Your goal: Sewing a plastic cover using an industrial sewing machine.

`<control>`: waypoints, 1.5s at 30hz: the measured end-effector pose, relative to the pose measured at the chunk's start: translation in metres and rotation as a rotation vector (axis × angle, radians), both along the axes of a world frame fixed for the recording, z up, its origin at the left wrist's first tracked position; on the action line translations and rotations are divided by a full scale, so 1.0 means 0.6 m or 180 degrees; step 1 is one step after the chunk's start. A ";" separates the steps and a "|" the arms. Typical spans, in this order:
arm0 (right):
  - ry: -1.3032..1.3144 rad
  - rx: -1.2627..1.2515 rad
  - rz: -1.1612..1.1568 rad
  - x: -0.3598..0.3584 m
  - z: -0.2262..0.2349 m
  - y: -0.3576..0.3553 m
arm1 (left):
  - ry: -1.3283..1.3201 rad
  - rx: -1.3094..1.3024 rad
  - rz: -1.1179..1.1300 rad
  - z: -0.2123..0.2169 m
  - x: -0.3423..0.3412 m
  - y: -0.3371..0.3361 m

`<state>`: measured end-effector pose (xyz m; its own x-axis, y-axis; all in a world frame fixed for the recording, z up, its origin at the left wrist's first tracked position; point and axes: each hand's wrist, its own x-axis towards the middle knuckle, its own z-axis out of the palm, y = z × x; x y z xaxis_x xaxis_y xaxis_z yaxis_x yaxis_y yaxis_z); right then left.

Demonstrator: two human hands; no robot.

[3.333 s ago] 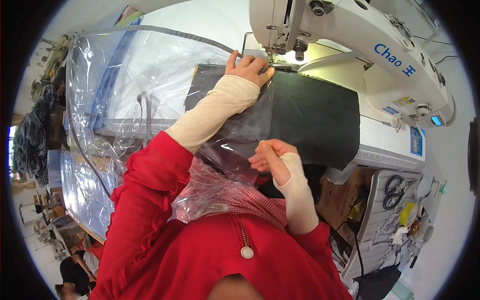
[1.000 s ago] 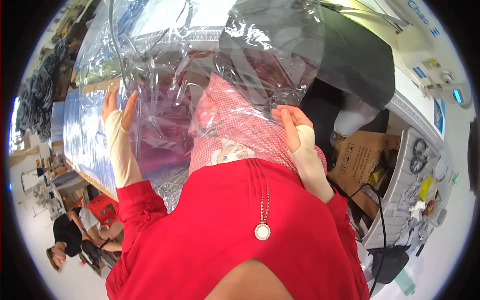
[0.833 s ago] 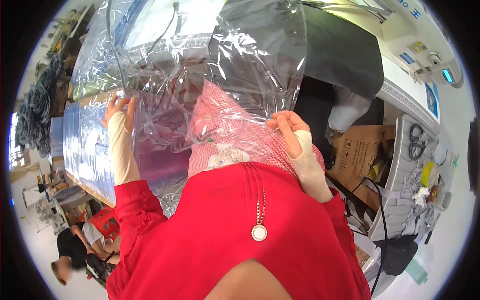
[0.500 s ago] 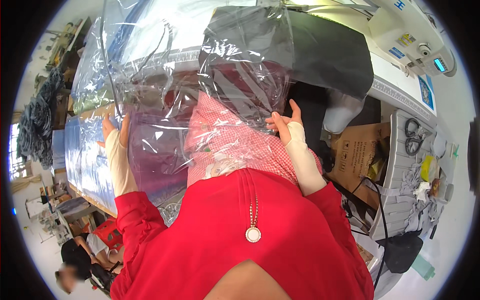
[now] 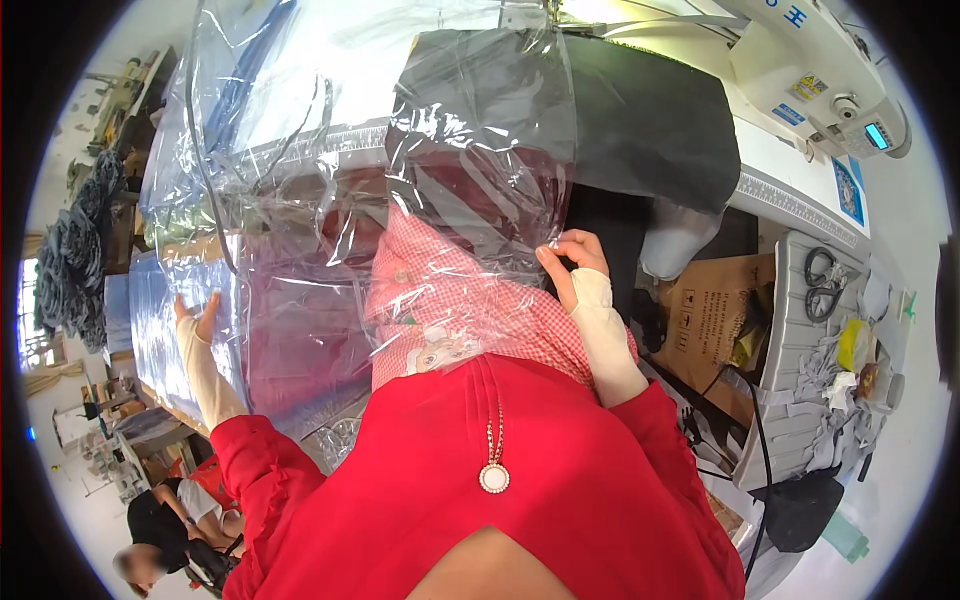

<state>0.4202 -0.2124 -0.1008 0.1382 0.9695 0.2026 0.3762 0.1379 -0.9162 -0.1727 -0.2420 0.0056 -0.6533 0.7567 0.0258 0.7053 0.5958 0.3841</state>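
Note:
A large clear plastic sheet (image 5: 330, 215) hangs from the sewing table over my lap, creased and shiny. My right hand (image 5: 578, 262), in a cream sleeve that leaves the fingers bare, pinches its right edge between thumb and fingertips. At the left, my left hand (image 5: 198, 318) rests with fingers apart on a stack of bluish clear plastic sheets (image 5: 165, 345); part of that hand is hard to see against the glare. Beneath the sheet shows a red-and-white checked apron (image 5: 425, 260) on my lap. Black fabric (image 5: 650, 120) lies across the table edge, partly under the plastic.
A white sewing machine (image 5: 815, 70) stands at the far right. A ruler strip (image 5: 800, 205) runs along the table edge. Black-handled scissors (image 5: 822, 285) lie in a grey tray (image 5: 790, 350) with scraps. Below is a cardboard box (image 5: 705, 320). Another person (image 5: 160, 525) sits at lower left.
My left hand has moved left and down, away from the hanging plastic and onto the stack. The right hand's raised fingers have closed into a pinch on the sheet's edge.

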 end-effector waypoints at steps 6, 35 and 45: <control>0.2359 -0.1468 0.0597 -0.032 0.006 -0.022 | -0.0647 0.1050 -0.0415 0.045 -0.169 -0.004; 0.2514 -0.1927 0.0775 -0.014 0.148 -0.028 | -0.1060 0.2800 -0.0122 0.099 -0.183 -0.026; 0.2426 -0.1806 0.0643 0.013 0.172 0.090 | -0.0949 0.3245 -0.0838 0.133 -0.225 0.117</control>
<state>0.4280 -0.1587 0.0025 -0.1411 0.9152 -0.3774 -0.3280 -0.4029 -0.8545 -0.3074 -0.1720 0.0856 -0.5580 0.5865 0.5870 0.5609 -0.2547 0.7877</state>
